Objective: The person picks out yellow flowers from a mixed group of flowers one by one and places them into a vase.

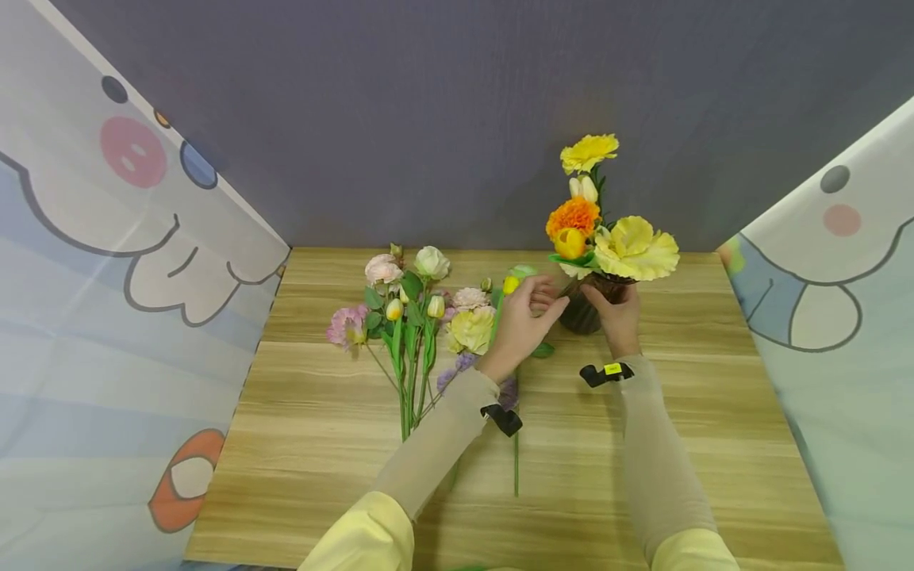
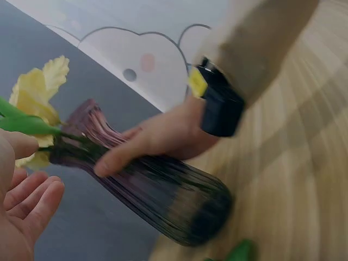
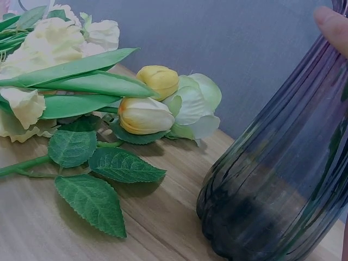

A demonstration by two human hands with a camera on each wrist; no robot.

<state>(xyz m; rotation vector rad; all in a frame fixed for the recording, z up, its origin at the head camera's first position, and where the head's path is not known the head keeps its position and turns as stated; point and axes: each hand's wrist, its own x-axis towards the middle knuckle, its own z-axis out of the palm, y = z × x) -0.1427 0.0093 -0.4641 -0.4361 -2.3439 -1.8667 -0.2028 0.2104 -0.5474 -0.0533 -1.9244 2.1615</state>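
Observation:
A purple-tinted ribbed glass vase (image 1: 580, 317) stands at the back right of the table. My right hand (image 1: 620, 319) grips its neck, the thumb lying across the front of the glass in the left wrist view. From the vase rise a large yellow flower (image 1: 635, 250), an orange carnation (image 1: 574, 216), a yellow tulip (image 1: 570, 243), a white tulip (image 1: 584, 189) and a tall yellow carnation (image 1: 589, 152). My left hand (image 1: 521, 323) is beside the vase's mouth with fingers loosely bent and apart; its thumb overlaps a green leaf (image 2: 24, 125) in the left wrist view.
Artificial flowers lie left of the vase: white rose (image 1: 432, 262), pink peony (image 1: 347, 326), pale yellow flower (image 1: 471, 330) and several tulips, stems pointing towards me. Rose leaves (image 3: 92, 204) lie close to the vase base. A dark wall (image 1: 428, 159) borders the wooden table (image 1: 300, 444) behind.

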